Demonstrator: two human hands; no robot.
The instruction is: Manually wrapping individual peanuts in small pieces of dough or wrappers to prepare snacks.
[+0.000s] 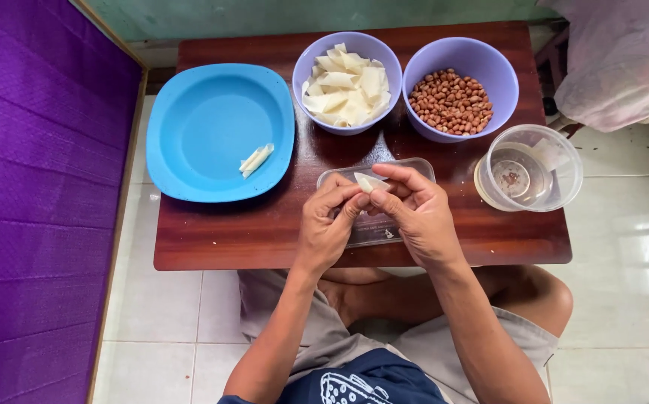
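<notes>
My left hand point(326, 224) and my right hand point(414, 209) meet over a small clear plastic tray point(375, 228) on a low wooden table point(264, 232). Together the fingers pinch a small pale wrapper piece point(365, 182), folded to a point. Behind the hands stands a lilac bowl point(306, 71) full of pale cut wrappers, and beside it another lilac bowl point(500, 82) holding brown peanuts point(452, 101). On the left lies a blue plate point(197, 135) with two thin rolled pieces point(256, 159) on it.
A clear round plastic container point(528, 168) with a little liquid stands at the table's right edge. A purple quilted surface point(32, 194) fills the left side. A pale cloth point(624, 60) hangs at the top right. My crossed legs rest on white floor tiles point(160, 314).
</notes>
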